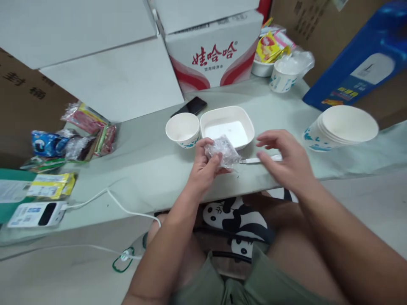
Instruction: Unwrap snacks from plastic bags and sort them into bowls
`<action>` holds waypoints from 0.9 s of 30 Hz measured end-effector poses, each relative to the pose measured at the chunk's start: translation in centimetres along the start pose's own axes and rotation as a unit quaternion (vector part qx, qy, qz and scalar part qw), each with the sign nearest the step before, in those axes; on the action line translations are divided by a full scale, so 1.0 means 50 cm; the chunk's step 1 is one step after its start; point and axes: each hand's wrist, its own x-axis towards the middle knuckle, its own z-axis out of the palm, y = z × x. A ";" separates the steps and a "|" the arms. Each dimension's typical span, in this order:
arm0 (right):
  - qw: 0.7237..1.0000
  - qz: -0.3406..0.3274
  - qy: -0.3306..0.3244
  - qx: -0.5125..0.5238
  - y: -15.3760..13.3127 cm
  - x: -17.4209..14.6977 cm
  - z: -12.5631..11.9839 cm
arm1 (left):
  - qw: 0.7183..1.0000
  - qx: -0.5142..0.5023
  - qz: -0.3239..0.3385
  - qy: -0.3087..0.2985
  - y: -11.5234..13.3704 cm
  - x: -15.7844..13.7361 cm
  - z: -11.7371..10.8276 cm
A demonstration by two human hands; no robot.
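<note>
My left hand (206, 163) is closed on a small clear plastic packet (226, 153) in front of the white bowl; what is inside the packet I cannot make out. Fingers apart and with nothing in them, my right hand (282, 156) hovers over a white-handled cutter or knife (252, 161) that lies on the table. Part of that tool is hidden behind the hand. The white square bowl (208, 118) stands just behind the packet. Left of it, a paper cup (182, 127) with a blue leaf print touches or nearly touches the bowl.
A stack of paper cups (337, 129) and a blue bottle-shaped container (352, 63) stand right. Behind are a phone (193, 106), a white-and-red carton (216, 55) and a bowl of snack packets (269, 46). Left lie snack packets (51, 144) and a power bank (36, 215) with a white cable (127, 209).
</note>
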 end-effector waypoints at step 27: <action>0.978 -0.079 -0.193 -0.008 -0.025 -0.020 0.072 | 0.994 0.109 -0.030 -0.008 -0.039 -0.037 -0.101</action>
